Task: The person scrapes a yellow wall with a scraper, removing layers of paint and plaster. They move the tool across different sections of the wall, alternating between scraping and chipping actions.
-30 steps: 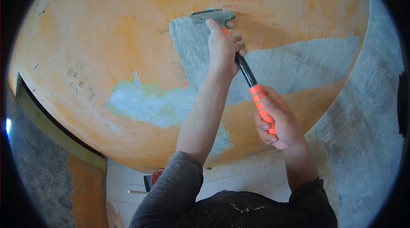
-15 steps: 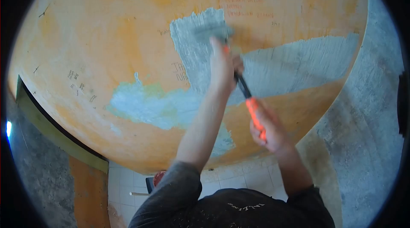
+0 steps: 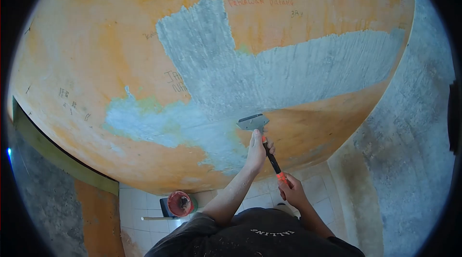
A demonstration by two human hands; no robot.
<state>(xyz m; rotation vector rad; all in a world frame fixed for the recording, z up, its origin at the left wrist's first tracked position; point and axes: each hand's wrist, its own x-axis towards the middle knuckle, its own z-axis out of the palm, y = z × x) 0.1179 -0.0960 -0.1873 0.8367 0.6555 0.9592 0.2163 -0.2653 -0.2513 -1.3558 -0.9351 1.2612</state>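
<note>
A long-handled scraper (image 3: 253,122) with a wide grey head and a black and orange handle is held against or just in front of the orange wall (image 3: 308,132). My left hand (image 3: 258,153) is closed round the handle just below the head, its thumb up near the blade. Lower down, my right hand (image 3: 290,189) grips the orange end of the handle. Above the head, a grey stripped patch (image 3: 207,60) runs up the wall and joins a long grey band (image 3: 332,64) on the right. Whether the blade touches the wall cannot be made out.
On the tiled floor (image 3: 139,199) at the wall's foot stands a red bucket (image 3: 179,203) beside a dark tray or pan with a pale stick. A dark opening with a greenish edge (image 3: 62,156) is at left. A grey wall (image 3: 409,127) rises at right.
Both hands and the scraper have come down from the upper grey patch to the wall's lower part. The view has shifted, and the bucket now shows more fully.
</note>
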